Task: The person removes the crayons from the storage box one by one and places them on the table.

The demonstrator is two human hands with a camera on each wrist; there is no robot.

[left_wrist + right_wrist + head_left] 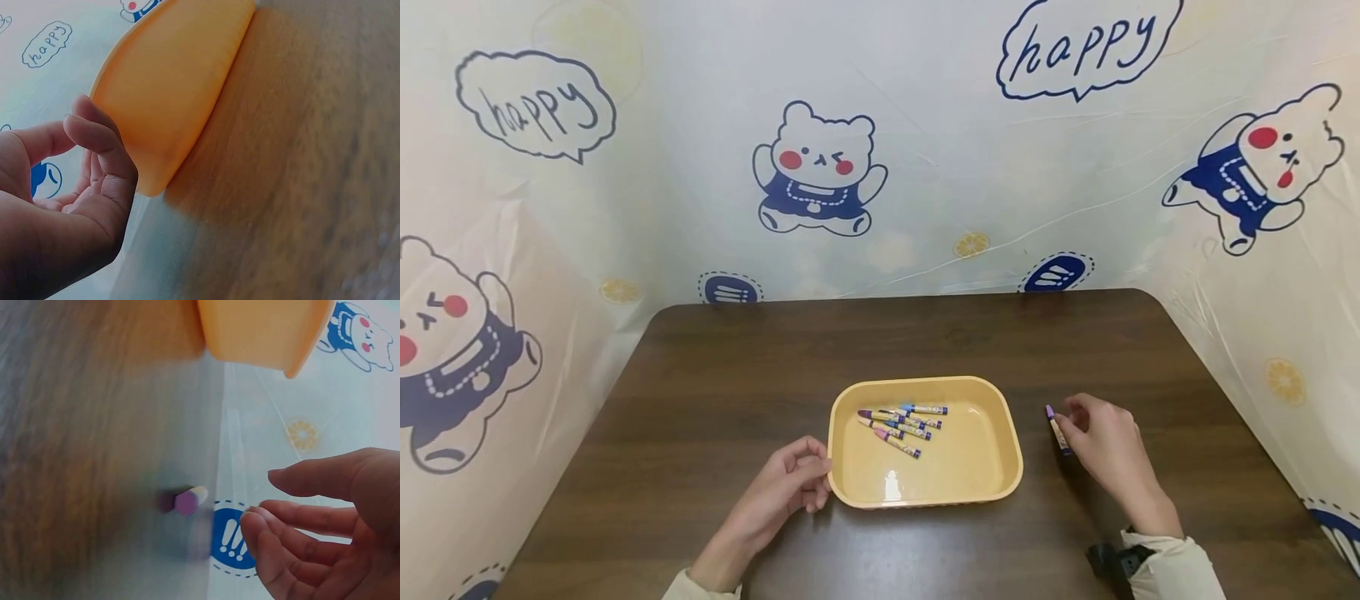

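Head view, near to far. Left hand (784, 483): fingers bent, at the left rim of yellow tray (951, 467); cannot tell whether its grip pinches the rim. Right hand (1108, 442): thumb and fingers parted per right-wrist view, grip holding nothing. Purple crayon (1059, 434) lies just beside those fingertips, on brown worktop (737, 350), right of tray. Crayon cluster (901, 446) in tray's left half. Beyond: printed sheet (925, 167).

The dark wood-grain table (745, 383) has rounded far corners. A bear-printed backdrop (932, 167) borders its far, left and right sides.
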